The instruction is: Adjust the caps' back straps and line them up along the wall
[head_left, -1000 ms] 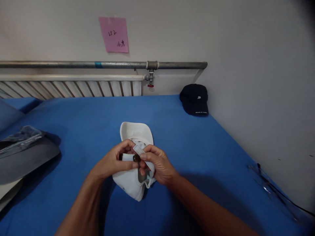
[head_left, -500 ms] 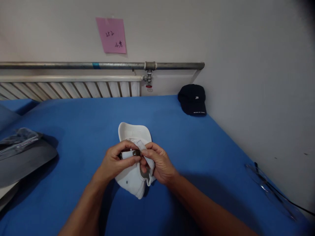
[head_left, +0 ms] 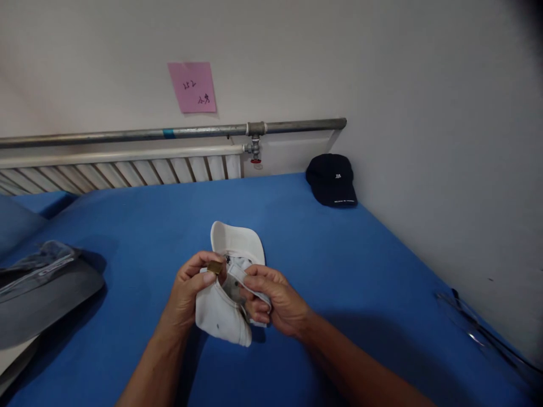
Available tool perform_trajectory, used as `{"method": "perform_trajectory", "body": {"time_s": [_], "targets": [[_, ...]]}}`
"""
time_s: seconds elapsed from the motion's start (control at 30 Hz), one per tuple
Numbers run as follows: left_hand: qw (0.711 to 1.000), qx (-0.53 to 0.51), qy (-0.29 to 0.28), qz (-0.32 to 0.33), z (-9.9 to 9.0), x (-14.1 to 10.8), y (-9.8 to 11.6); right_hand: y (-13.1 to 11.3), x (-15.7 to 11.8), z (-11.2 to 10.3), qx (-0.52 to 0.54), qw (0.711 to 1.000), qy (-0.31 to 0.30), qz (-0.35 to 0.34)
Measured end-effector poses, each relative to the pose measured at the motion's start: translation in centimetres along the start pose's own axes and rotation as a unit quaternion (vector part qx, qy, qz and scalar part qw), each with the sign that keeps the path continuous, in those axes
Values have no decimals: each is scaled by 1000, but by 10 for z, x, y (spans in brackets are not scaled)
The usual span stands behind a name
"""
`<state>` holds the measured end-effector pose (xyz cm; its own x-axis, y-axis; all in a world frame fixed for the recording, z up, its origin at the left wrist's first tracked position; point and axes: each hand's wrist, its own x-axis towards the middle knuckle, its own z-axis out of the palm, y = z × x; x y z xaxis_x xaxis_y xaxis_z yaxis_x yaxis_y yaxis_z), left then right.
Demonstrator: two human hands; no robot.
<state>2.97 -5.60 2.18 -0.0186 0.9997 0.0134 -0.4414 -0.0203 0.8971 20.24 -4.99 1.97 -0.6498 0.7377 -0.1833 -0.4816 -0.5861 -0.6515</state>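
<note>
Cloth baseball cap, white with a curved brim, is sitting between the two hands over a blue, cloth-covered surface, its brim pointing away from the person. The left hand is meeting it from the left, thumb and fingers closed on a small, squarish, brass-coloured metal buckle at the cap's opening. The right hand, on the other side, is pinching a narrow white fabric strap, whose stitched end is lying just beside the buckle (whether the crown is touching the surface is hard to tell). A navy, round-crowned fabric cap with small white lettering is resting well beyond the hands. Grey, wide-brimmed headwear is lying farther left, and thin-framed glasses are showing blurrily at right.
</note>
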Motion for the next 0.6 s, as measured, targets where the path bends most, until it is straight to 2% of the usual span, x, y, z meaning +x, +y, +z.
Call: {"method": "perform_trajectory", "body": {"time_s": [0.13,0.6], "targets": [[1000,4,-12,-23,0,-1,0,0,1,-2,-5,1000,-15,17],[999,24,-33,-5,-3,2,-4,0,1,-1,3,998,-48,34]]}}
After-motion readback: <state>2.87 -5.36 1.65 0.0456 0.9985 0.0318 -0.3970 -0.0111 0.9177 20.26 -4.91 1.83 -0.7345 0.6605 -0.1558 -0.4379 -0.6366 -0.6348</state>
